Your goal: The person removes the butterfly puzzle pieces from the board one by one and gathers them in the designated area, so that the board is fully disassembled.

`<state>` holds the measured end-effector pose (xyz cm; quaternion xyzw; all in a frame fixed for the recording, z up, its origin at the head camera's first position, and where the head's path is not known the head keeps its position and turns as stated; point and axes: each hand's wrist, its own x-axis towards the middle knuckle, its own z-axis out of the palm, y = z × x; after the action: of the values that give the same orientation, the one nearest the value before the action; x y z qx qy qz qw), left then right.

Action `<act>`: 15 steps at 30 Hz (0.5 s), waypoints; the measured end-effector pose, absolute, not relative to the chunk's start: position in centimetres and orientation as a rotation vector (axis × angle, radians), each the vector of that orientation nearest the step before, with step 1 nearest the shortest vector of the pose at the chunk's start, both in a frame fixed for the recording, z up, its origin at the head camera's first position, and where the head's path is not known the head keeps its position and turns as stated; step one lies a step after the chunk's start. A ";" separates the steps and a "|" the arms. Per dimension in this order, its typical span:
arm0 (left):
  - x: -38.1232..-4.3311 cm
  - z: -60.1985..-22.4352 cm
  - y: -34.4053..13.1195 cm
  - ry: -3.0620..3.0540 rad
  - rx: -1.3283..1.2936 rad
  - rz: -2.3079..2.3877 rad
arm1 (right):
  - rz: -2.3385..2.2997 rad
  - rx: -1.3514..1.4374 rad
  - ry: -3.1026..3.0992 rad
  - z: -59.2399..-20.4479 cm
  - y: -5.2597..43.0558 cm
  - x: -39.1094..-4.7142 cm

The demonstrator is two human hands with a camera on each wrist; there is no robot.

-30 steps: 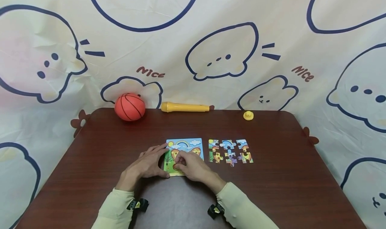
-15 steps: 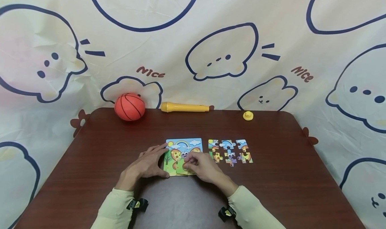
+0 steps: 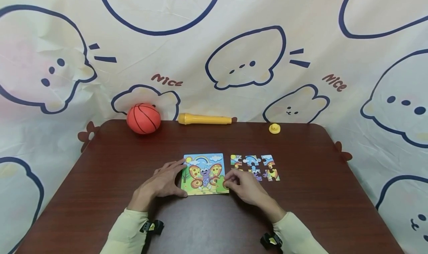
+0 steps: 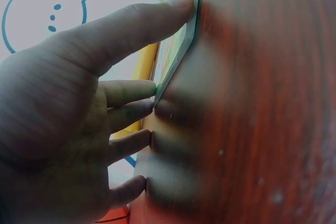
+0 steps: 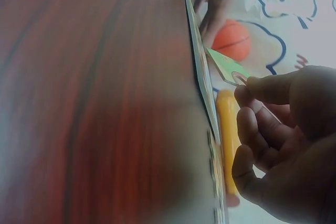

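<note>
A butterfly puzzle board (image 3: 202, 161) lies flat on the brown table. My left hand (image 3: 164, 181) rests at its left side, thumb on the near corner and fingertips at the left edge; the left wrist view shows the thumb (image 4: 142, 27) touching the board's rim, the fingers spread and nearly straight. Between thumb and forefinger, my right hand (image 3: 247, 187) pinches a green puzzle piece (image 5: 228, 69), held tilted a little above the board's near right corner. Right of the board lie several loose puzzle pieces (image 3: 252, 160) in two rows; the right hand partly hides the nearer row.
Along the table's back edge sit a red basketball (image 3: 143, 118), a yellow microphone-shaped object (image 3: 205, 119) and a small yellow rubber duck (image 3: 274, 128). Behind the table (image 3: 100, 194) hangs a white cartoon-printed cloth (image 3: 187, 53).
My right hand has moved right across the board, carrying the green puzzle piece to its near right corner and uncovering the butterfly. The left hand stays in place.
</note>
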<state>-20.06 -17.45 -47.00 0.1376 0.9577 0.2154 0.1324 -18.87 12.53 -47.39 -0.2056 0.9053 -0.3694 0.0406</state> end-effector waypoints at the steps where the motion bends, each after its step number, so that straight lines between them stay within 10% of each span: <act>1: -20.1 -47.0 -17.4 2.778 0.398 0.625 | -1.126 -0.613 2.777 -47.4 12.9 -18.8; 15: -20.3 -47.3 -17.5 2.776 0.418 0.623 | -1.020 -0.582 2.803 -47.8 16.3 -18.2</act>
<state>-20.27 -17.49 -47.27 0.1439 0.9568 0.2148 0.1327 -18.20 16.27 -47.83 -0.1913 0.9210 -0.3354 0.0513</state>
